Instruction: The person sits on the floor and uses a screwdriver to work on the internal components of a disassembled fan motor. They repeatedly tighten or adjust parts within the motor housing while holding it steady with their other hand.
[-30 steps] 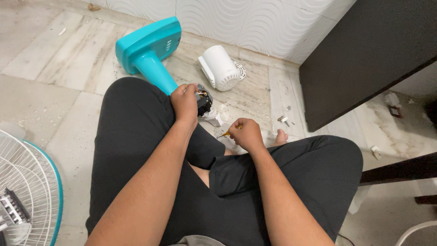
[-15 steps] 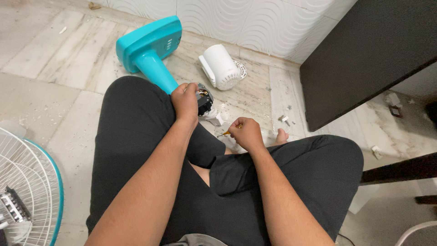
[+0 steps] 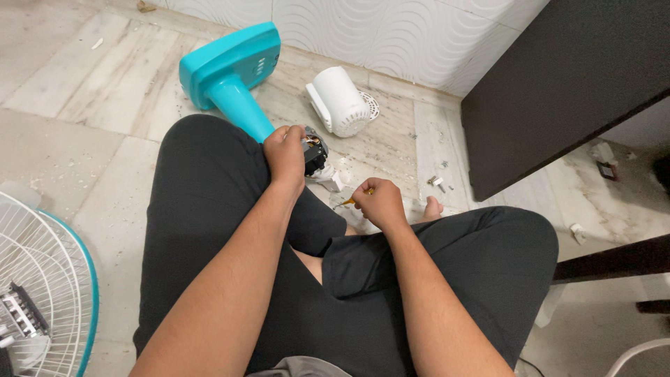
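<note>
I sit cross-legged on the floor in black trousers. My left hand point(image 3: 286, 155) grips the dark fan motor point(image 3: 315, 151) at the top of a turquoise fan stand point(image 3: 230, 80) that lies on the tiles. My right hand point(image 3: 379, 203) is closed around a small yellow-handled screwdriver point(image 3: 349, 202), its tip pointing left toward the white part under the motor.
A white motor cover point(image 3: 340, 102) lies by the patterned wall. Small screws and white bits point(image 3: 438, 183) sit on the tiles near a dark cabinet point(image 3: 565, 84). A white wire fan guard with a turquoise rim point(image 3: 42, 279) lies at lower left.
</note>
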